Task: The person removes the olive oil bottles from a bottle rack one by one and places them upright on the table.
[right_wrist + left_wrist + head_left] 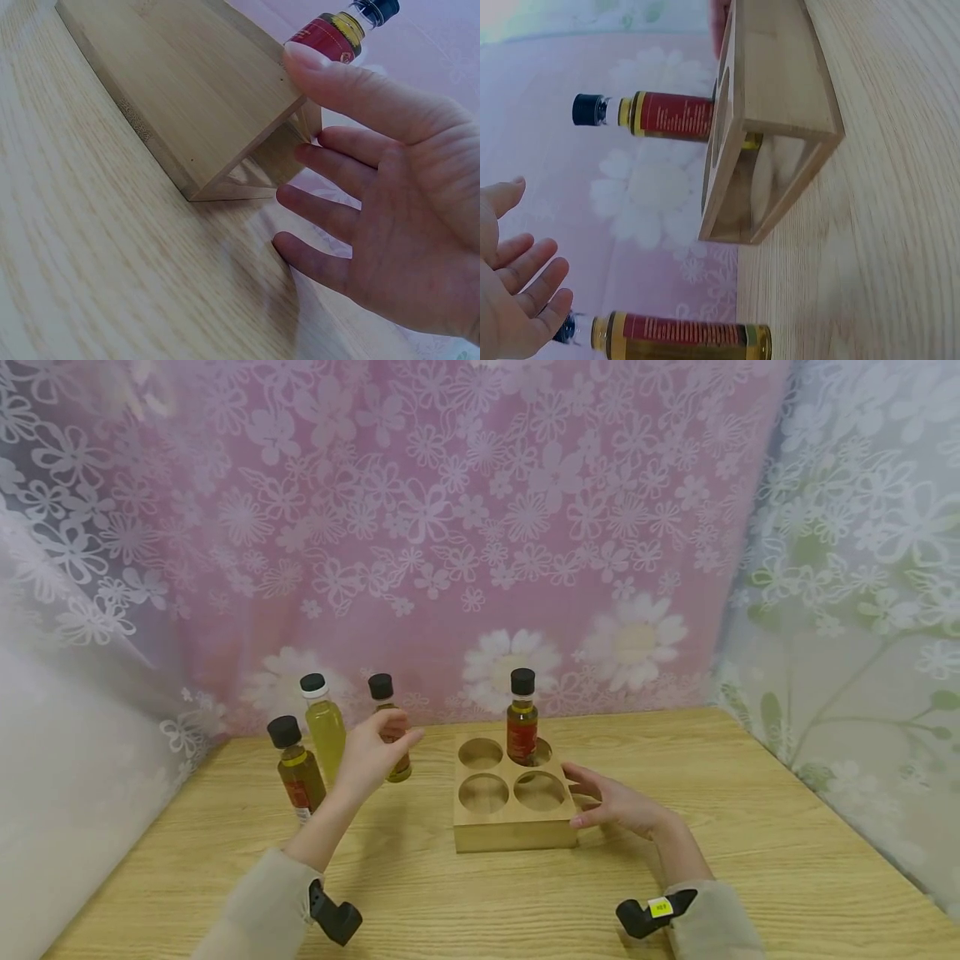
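Observation:
My left hand [372,750] hovers with loosely bent, spread fingers beside a red-labelled oil bottle [382,687]. This bottle [682,337] stands upright on the table, partly hidden by that hand in the head view, and no fingers wrap it. At the right, my right hand [618,806] touches the wooden bottle holder [514,837] near its front right corner. Its thumb [307,56] lies at the top edge, the other fingers extended by the open side. Another red-labelled oil bottle [522,727] stands upright in the holder's back right hole; the other holes hold nothing.
Left of my left hand stand a tall bottle of yellow oil [326,731] and a red-labelled oil bottle [297,772], partly behind my forearm. The wooden table [420,902] meets a flowered curtain [450,568] at the back and pale curtains at both sides.

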Demonstrator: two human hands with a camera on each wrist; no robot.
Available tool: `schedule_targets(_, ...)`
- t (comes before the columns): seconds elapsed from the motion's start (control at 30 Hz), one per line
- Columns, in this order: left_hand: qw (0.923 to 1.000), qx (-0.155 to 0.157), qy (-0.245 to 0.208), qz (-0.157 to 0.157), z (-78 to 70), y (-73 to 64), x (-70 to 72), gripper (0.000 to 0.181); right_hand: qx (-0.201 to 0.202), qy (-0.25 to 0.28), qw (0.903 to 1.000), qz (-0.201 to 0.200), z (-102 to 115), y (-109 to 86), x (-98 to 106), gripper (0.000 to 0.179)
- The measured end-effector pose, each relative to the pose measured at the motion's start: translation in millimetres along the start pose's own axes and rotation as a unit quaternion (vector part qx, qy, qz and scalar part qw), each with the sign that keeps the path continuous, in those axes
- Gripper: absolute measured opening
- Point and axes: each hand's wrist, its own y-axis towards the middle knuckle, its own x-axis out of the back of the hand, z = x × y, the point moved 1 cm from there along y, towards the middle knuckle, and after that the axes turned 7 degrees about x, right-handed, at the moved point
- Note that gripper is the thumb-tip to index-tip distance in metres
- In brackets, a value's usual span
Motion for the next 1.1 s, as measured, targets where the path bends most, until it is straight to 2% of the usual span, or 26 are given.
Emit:
schedule_targets(0.23,0.9999,-0.006,-0.007,0.015,-10.3,10.7,-22.6,0.048,-0.001,0.002,1.0000,-0.001,-2,-2.3,-1,0.091)
schedule_targets(0.37,0.9992,-0.002,-0.028,0.029,-16.0,19.1,-34.2,0.049,0.000,-0.002,1.0000,0.000,-3,-2.2,0,0.092)
schedule_targets(0.5,0.9987,-0.005,-0.044,0.023,-22.9,26.2,-47.4,0.045,-0.003,-0.009,1.0000,-0.002,-5,-1.0,1,0.092)
schedule_targets(0.7,0.9990,-0.018,-0.039,0.016,-32.7,36.6,-68.4,0.042,-0.005,-0.004,1.0000,-0.001,-3,0.5,0,0.093)
schedule_targets(0.97,0.9985,-0.019,-0.032,0.040,-43.2,46.6,-89.3,0.048,-0.004,0.000,1.0000,-0.003,-2,1.0,-1,0.091)
schedule_targets(1.1,0.9978,-0.007,-0.033,0.058,-46.7,49.3,-99.1,0.051,-0.002,-0.002,1.0000,-0.004,-2,0.3,0,0.091)
